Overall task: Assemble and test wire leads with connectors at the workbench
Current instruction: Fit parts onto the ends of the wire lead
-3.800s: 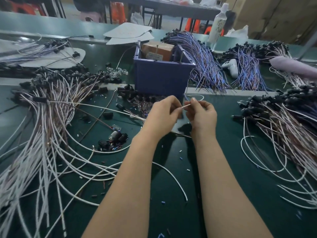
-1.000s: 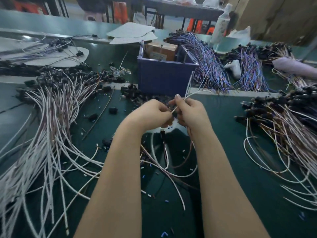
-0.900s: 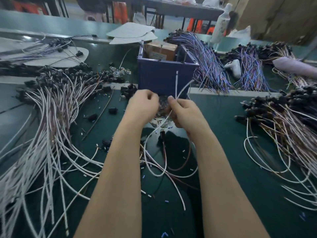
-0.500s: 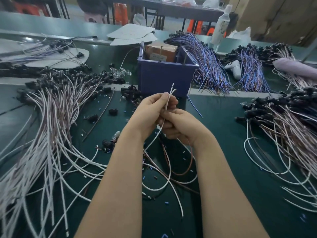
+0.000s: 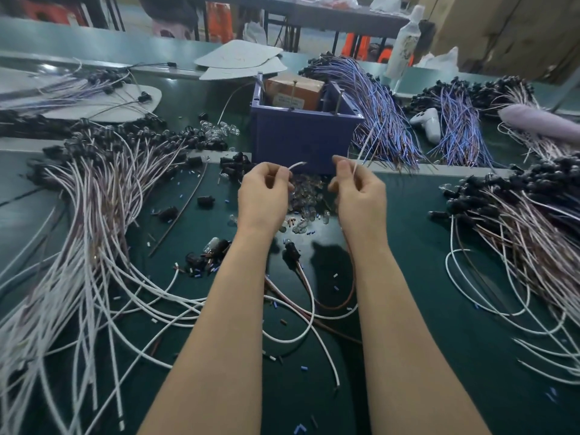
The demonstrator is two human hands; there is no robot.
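Mid-batch, assy ongoing
Pinching white wire ends [image 5: 296, 164] w/ L hand [image 5: 263, 196] & R hand [image 5: 361, 196]; judging capped leads [image 5: 518, 215] at workbench [image 5: 423, 277] L/R edges done, testing unseen.

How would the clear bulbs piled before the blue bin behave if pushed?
The clear bulbs look rounded and loosely heaped, so they would probably roll and scatter. They appear to be glass, so likely fragile and light.
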